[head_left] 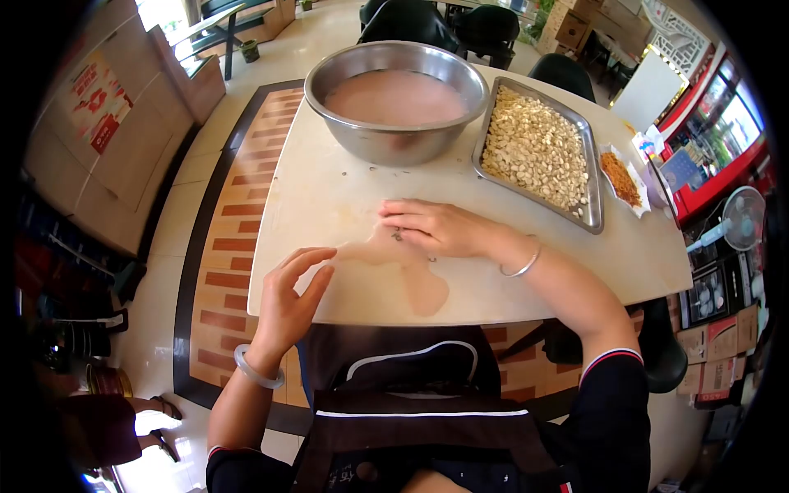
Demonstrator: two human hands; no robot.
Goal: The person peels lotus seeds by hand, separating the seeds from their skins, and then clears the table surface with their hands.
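My right hand (444, 228) lies palm down on the pale table (329, 197), its fingers stretched to the left. Small dark scraps (397, 235) show at its fingers, and what lies under the palm is hidden. A thin wet puddle (426, 289) spreads on the tabletop just below it. At the table's near left edge hovers my left hand (296, 287), thumb and fingers apart with nothing between them. Beyond both hands stands a large metal basin (394, 144) holding cloudy pinkish liquid (394, 99).
A metal tray (538, 201) of pale split beans or kernels (538, 144) sits at the right. Past it is a paper with orange-brown shreds (622, 179). Dark chairs (408, 25) stand behind the table. Another person's sandalled feet (164, 423) show at lower left. A fan (740, 218) is far right.
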